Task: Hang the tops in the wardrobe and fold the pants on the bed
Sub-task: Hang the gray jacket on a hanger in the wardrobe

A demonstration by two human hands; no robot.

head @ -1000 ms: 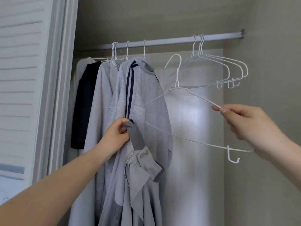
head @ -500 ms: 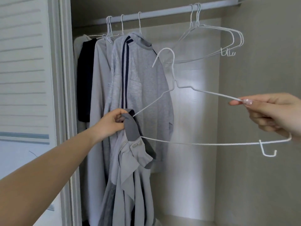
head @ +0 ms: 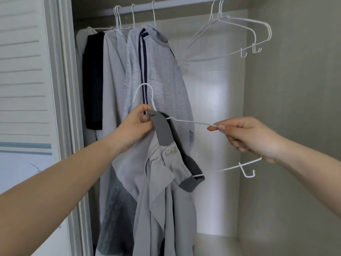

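A light grey zip jacket (head: 162,183) with a dark grey collar hangs down from my left hand (head: 135,129), which pinches the collar's top edge in front of the open wardrobe. My right hand (head: 249,137) grips the right shoulder end of a white wire hanger (head: 186,120). The hanger's left arm is pushed inside the jacket's collar; its hook rises just above my left hand, and its bottom bar comes out below the collar.
On the wardrobe rail (head: 177,3) hang a grey top with navy stripes (head: 156,71), another grey top (head: 112,80) and a black one (head: 93,80). Empty white hangers (head: 234,36) hang at the rail's right. The sliding door (head: 24,89) is at left, the wardrobe side wall (head: 295,89) at right.
My right hand has moved the hanger left and down, sliding its left arm into the jacket's collar. My left hand kept its hold on the collar. The view tilted down.
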